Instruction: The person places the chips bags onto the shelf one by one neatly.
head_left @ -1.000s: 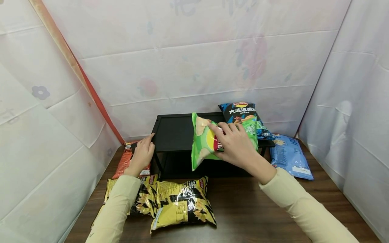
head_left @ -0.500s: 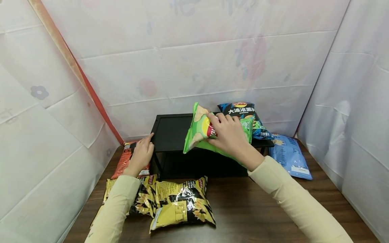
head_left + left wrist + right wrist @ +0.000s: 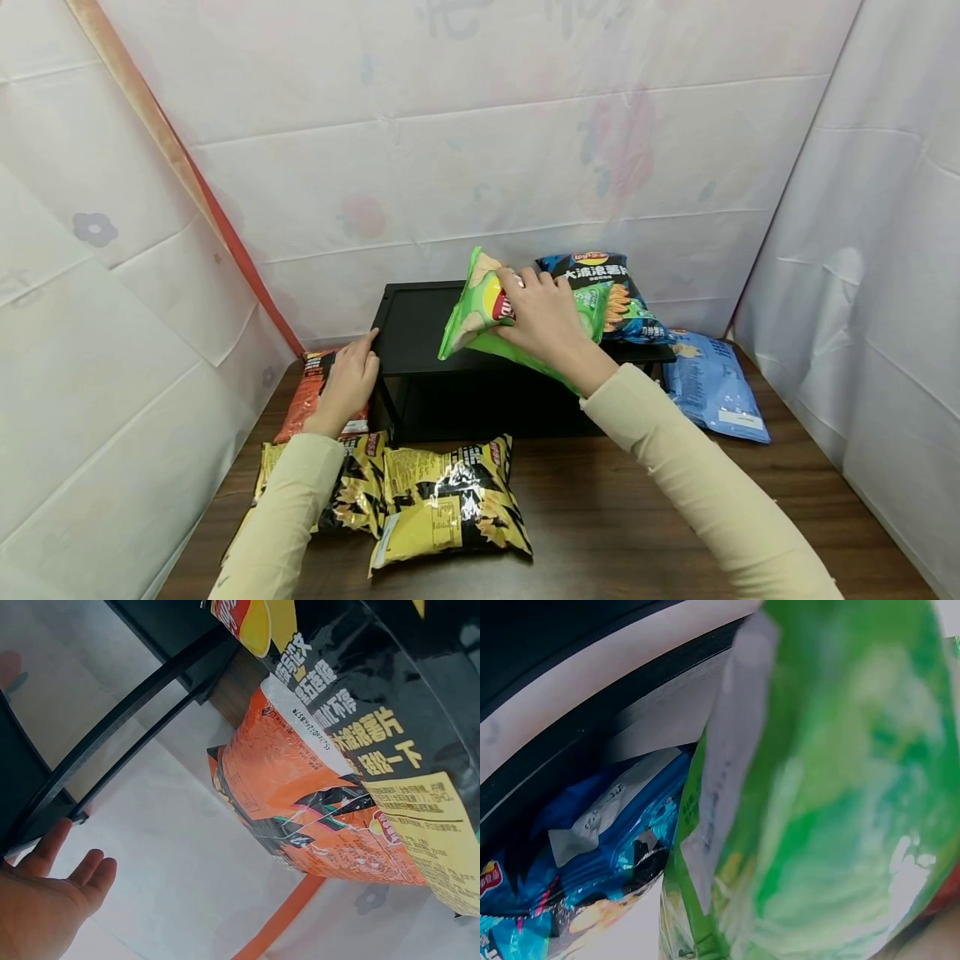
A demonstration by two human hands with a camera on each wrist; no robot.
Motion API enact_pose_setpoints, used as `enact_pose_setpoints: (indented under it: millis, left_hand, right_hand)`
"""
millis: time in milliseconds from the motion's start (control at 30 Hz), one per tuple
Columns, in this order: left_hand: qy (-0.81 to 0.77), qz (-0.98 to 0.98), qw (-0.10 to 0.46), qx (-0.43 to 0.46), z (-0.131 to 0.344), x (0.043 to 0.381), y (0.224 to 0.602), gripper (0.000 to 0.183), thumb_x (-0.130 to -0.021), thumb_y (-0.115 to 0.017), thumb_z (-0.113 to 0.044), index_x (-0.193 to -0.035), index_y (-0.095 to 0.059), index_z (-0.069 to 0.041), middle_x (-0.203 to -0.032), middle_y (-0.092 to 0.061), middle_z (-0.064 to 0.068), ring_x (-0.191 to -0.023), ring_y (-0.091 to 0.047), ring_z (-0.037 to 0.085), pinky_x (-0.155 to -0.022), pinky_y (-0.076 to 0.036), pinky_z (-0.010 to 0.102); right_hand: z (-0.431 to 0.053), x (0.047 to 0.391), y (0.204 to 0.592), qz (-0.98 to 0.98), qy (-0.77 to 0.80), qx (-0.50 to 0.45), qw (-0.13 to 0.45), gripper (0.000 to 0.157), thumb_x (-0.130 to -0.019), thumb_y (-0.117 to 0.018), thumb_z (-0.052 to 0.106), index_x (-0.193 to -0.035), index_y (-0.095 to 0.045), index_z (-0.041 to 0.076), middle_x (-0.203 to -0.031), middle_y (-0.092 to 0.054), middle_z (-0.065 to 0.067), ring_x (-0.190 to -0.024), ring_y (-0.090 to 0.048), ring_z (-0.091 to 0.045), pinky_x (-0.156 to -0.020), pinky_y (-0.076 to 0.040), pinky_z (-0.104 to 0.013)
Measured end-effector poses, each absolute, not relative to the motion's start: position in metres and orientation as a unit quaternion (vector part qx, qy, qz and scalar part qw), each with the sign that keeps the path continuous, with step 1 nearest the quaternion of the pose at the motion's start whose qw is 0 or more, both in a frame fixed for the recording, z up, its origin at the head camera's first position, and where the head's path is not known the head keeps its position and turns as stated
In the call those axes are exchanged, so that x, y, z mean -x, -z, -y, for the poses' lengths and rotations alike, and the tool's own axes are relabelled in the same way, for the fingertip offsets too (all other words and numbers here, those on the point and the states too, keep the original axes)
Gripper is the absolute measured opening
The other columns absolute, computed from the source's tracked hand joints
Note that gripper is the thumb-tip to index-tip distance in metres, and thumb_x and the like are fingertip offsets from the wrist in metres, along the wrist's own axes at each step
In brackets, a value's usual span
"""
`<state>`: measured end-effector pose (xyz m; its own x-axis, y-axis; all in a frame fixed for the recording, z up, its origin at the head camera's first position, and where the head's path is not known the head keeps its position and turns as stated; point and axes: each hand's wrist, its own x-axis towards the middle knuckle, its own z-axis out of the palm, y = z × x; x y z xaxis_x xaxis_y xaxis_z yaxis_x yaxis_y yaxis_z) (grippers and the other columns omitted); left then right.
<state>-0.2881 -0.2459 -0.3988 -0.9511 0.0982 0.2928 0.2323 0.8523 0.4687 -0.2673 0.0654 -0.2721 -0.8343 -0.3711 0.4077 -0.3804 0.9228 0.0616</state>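
My right hand [image 3: 546, 318] grips a green chip bag [image 3: 480, 304], holding it tilted over the top of a black two-tier shelf [image 3: 423, 321]. In the right wrist view the bag [image 3: 840, 795] is blurred and fills most of the picture. A dark blue chip bag [image 3: 600, 271] leans on the shelf top at the right, partly behind the green one. At the shelf's left edge my left hand [image 3: 348, 382] touches the frame with its fingertips. The left wrist view shows that hand [image 3: 56, 892] with loosely extended fingers against the black frame.
An orange-red chip bag [image 3: 306, 400] lies left of the shelf, partly hidden by my left hand. Yellow-and-black chip bags [image 3: 453, 504] lie in front on the wooden table [image 3: 637, 517]. To the right rests a light blue bag [image 3: 716, 387]. White cloth [image 3: 465, 150] surrounds the table.
My right hand has carried the green bag leftward and slightly up over the shelf top, tilting it and uncovering more of the dark blue bag. My left hand stays in place.
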Motion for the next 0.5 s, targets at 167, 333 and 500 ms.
enact_pose_setpoints:
  millis: [167,333,500]
  left_hand:
    - [0.261,0.953,0.127,0.085,0.246,0.287,0.398,0.051,-0.099,-0.017,-0.031,-0.147,-0.023,-0.015,-0.142,-0.035,0.02,-0.131,-0.026,0.043,-0.104,-0.019,0.062]
    - [0.264,0.952,0.127,0.088,0.247,0.286,0.398,0.05,-0.099,-0.018,-0.03,-0.147,-0.023,-0.014,-0.142,-0.035,0.021,-0.131,-0.026,0.043,-0.104,-0.019,0.062]
    - [0.265,0.952,0.127,0.087,0.246,0.287,0.399,0.05,-0.099,-0.018,-0.03,-0.147,-0.023,-0.014,-0.142,-0.035,0.021,-0.131,-0.025,0.043,-0.104,-0.019,0.062]
  right_hand:
    - [-0.059,0.273,0.272,0.965,0.003,-0.187,0.186,0.084,-0.074,-0.065,0.057,-0.141,-0.03,0.021,-0.125,-0.05,-0.011,-0.102,-0.052,-0.032,-0.084,-0.042,-0.045]
    - [-0.055,0.277,0.274,0.967,0.01,-0.182,0.179,0.086,-0.074,-0.064,0.058,-0.143,-0.028,0.02,-0.124,-0.049,-0.012,-0.104,-0.051,-0.032,-0.086,-0.041,-0.046]
    - [-0.051,0.28,0.279,0.966,0.02,-0.178,0.186,0.088,-0.074,-0.063,0.06,-0.143,-0.028,0.017,-0.125,-0.048,-0.013,-0.108,-0.05,-0.034,-0.089,-0.041,-0.048]
